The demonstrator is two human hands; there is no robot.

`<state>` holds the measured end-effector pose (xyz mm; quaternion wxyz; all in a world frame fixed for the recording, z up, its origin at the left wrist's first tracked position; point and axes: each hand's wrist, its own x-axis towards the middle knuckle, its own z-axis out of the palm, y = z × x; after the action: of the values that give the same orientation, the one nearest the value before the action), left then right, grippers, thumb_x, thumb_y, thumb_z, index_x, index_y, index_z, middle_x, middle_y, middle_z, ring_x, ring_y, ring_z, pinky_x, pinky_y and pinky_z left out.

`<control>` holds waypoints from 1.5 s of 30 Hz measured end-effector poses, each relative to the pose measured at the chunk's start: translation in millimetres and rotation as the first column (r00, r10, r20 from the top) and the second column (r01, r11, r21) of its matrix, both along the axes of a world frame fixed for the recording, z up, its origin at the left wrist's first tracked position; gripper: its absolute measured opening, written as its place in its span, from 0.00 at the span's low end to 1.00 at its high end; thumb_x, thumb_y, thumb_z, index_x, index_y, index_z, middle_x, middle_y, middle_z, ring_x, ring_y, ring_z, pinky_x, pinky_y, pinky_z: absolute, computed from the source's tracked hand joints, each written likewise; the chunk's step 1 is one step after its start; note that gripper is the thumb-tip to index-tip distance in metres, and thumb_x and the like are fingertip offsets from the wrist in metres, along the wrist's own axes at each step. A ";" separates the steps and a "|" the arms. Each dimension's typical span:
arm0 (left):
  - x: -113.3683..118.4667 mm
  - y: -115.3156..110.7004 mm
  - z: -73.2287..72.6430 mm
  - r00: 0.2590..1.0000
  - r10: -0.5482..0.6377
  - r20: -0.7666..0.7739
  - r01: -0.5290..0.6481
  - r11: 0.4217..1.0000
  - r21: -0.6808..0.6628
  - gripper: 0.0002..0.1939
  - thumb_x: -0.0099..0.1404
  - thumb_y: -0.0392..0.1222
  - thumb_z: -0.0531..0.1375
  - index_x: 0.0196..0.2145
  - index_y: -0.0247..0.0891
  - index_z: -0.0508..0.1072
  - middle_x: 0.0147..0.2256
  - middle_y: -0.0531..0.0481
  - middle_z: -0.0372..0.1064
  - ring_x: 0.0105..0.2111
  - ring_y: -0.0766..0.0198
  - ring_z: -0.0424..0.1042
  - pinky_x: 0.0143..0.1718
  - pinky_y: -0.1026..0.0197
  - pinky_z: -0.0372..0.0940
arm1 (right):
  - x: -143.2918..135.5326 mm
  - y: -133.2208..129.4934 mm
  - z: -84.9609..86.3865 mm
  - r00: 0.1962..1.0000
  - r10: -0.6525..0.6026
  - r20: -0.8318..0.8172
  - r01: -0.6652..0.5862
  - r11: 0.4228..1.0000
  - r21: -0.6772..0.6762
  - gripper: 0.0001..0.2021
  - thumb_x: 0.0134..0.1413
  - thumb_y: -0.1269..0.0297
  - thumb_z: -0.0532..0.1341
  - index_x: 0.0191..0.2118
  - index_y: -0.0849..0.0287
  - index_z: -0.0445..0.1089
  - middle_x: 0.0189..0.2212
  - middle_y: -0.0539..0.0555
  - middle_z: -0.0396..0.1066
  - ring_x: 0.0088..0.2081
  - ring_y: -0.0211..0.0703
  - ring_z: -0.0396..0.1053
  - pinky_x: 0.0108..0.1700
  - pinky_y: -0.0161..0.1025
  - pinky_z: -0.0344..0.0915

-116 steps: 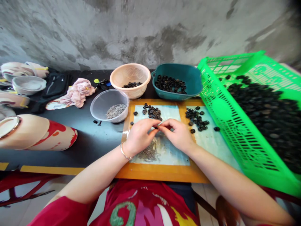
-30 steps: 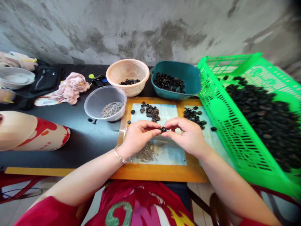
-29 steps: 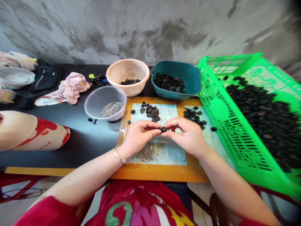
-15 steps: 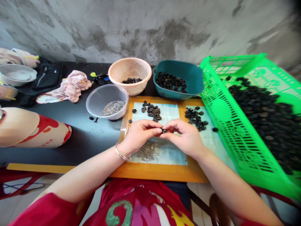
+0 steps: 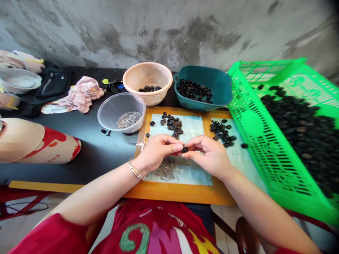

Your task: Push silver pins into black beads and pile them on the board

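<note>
Between my two hands, above the mat, is a small black round piece [image 5: 184, 150]. The thumb and fingers of my left hand [image 5: 159, 151] pinch its left side, while my right hand [image 5: 210, 155] pinches it from the right. Fingertips cover part of the piece, so its detail is hard to make out. Just beyond my hands lies a pile of black discs with center holes [image 5: 173, 125]. A heap of thin metal pins [image 5: 166, 169] rests partly under my left hand. More black ring-like pieces [image 5: 224, 132] lie to the right.
Behind the mat [image 5: 159, 192] stand a clear bowl of metal pins [image 5: 103, 120], a peach bowl [image 5: 129, 84] and a teal basin [image 5: 219, 95] with black parts. A large green crate [image 5: 254, 123] heaped with black pieces borders the right. A patterned cylinder [image 5: 60, 146] lies left.
Both hands keep their pinch on the black piece, which shows slightly lower and more fully between the fingertips. The whole view has shifted slightly.
</note>
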<state>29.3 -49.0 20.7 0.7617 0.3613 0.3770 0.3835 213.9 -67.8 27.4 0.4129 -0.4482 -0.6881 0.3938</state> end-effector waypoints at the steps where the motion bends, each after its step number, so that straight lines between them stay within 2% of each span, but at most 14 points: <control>1: 0.1 -0.3 -0.5 1.000 -0.008 0.006 0.008 1.000 -0.011 0.12 0.45 0.45 0.75 0.25 0.36 0.81 0.26 0.48 0.76 0.26 0.67 0.70 0.32 0.63 0.65 | 0.3 -0.1 0.1 1.000 -0.004 0.029 0.003 0.999 0.037 0.10 0.51 0.57 0.70 0.33 0.56 0.73 0.27 0.50 0.75 0.28 0.40 0.74 0.32 0.37 0.73; 5: -0.1 -1.1 -1.9 0.998 -0.040 0.049 0.043 0.998 -0.050 0.13 0.45 0.46 0.75 0.25 0.36 0.81 0.26 0.48 0.76 0.27 0.67 0.71 0.33 0.62 0.66 | 1.8 0.1 0.7 0.992 -0.017 0.121 0.000 0.989 0.146 0.10 0.53 0.55 0.69 0.33 0.55 0.73 0.28 0.49 0.76 0.28 0.40 0.73 0.33 0.37 0.72; 9: -0.3 -2.1 -2.1 0.994 -0.065 0.092 0.072 0.995 -0.072 0.12 0.46 0.45 0.75 0.26 0.36 0.81 0.25 0.48 0.76 0.26 0.68 0.71 0.32 0.65 0.66 | 2.8 0.0 -0.2 0.992 -0.008 0.128 -0.017 0.981 0.194 0.10 0.55 0.53 0.68 0.33 0.55 0.73 0.28 0.49 0.75 0.28 0.39 0.72 0.32 0.36 0.70; 16: -1.2 -2.5 -1.8 0.991 -0.092 0.101 0.106 0.983 -0.149 0.15 0.44 0.47 0.76 0.25 0.34 0.79 0.22 0.50 0.73 0.23 0.70 0.69 0.29 0.65 0.66 | 3.1 -0.6 -2.6 0.988 -0.012 0.155 -0.019 0.980 0.198 0.14 0.55 0.49 0.66 0.32 0.55 0.72 0.27 0.50 0.74 0.28 0.39 0.71 0.32 0.36 0.68; 21: -3.2 -0.9 -2.7 0.989 -0.123 0.084 0.135 0.980 -0.150 0.15 0.44 0.47 0.76 0.24 0.34 0.79 0.21 0.50 0.72 0.22 0.70 0.68 0.27 0.66 0.64 | 2.6 -0.1 0.4 0.980 0.014 0.200 -0.063 0.969 0.239 0.14 0.56 0.50 0.65 0.31 0.55 0.71 0.27 0.50 0.75 0.27 0.39 0.71 0.33 0.36 0.68; 25: -3.9 -0.4 -3.2 0.990 -0.125 0.059 0.133 0.980 -0.151 0.15 0.45 0.47 0.75 0.23 0.34 0.78 0.20 0.50 0.72 0.22 0.70 0.68 0.27 0.66 0.63 | 3.2 1.0 -0.1 0.971 0.016 0.237 -0.075 0.968 0.241 0.14 0.56 0.49 0.65 0.38 0.55 0.72 0.28 0.50 0.75 0.28 0.40 0.72 0.33 0.36 0.69; 28: -4.2 -0.5 -3.4 0.990 -0.123 0.066 0.131 0.982 -0.137 0.15 0.46 0.47 0.75 0.23 0.34 0.78 0.20 0.51 0.72 0.21 0.71 0.68 0.27 0.67 0.62 | 4.1 3.6 -2.4 0.960 0.077 0.269 -0.162 0.937 0.309 0.16 0.60 0.52 0.63 0.48 0.56 0.72 0.32 0.51 0.77 0.31 0.41 0.73 0.37 0.38 0.70; 31: -4.3 -1.3 -3.0 0.990 -0.119 0.074 0.128 0.983 -0.130 0.14 0.48 0.46 0.74 0.22 0.34 0.77 0.20 0.51 0.72 0.21 0.71 0.68 0.27 0.67 0.62 | 4.7 7.0 -3.9 0.939 0.152 0.308 -0.264 0.893 0.364 0.16 0.63 0.54 0.60 0.53 0.54 0.72 0.33 0.52 0.77 0.32 0.42 0.72 0.38 0.40 0.69; 34: -3.3 -3.0 -1.9 0.993 -0.102 0.059 0.109 0.985 -0.131 0.15 0.48 0.46 0.74 0.21 0.33 0.77 0.19 0.51 0.71 0.21 0.71 0.67 0.27 0.67 0.62 | 5.1 9.4 -3.7 0.936 0.173 0.306 -0.291 0.868 0.402 0.14 0.64 0.55 0.60 0.51 0.53 0.74 0.33 0.52 0.77 0.33 0.43 0.72 0.39 0.41 0.68; 41: 0.2 -6.4 -2.0 0.996 -0.071 0.054 0.077 0.989 -0.122 0.17 0.47 0.50 0.74 0.22 0.33 0.78 0.20 0.51 0.72 0.21 0.71 0.67 0.28 0.67 0.63 | 5.6 9.6 -1.3 0.954 0.128 0.272 -0.253 0.829 0.499 0.12 0.59 0.59 0.66 0.47 0.55 0.75 0.31 0.52 0.75 0.33 0.42 0.71 0.38 0.41 0.68; 45: 0.7 -6.4 -1.2 0.997 -0.060 0.041 0.065 0.991 -0.114 0.19 0.44 0.51 0.75 0.21 0.33 0.77 0.20 0.51 0.72 0.21 0.71 0.67 0.28 0.66 0.63 | 5.3 10.0 -2.2 0.959 0.131 0.250 -0.252 0.797 0.549 0.12 0.59 0.60 0.66 0.45 0.61 0.76 0.30 0.53 0.74 0.32 0.41 0.71 0.38 0.40 0.68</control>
<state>30.0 -55.3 19.5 0.7998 0.3212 0.3729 0.3437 219.1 -57.8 25.2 0.4156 -0.2671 -0.8545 0.1606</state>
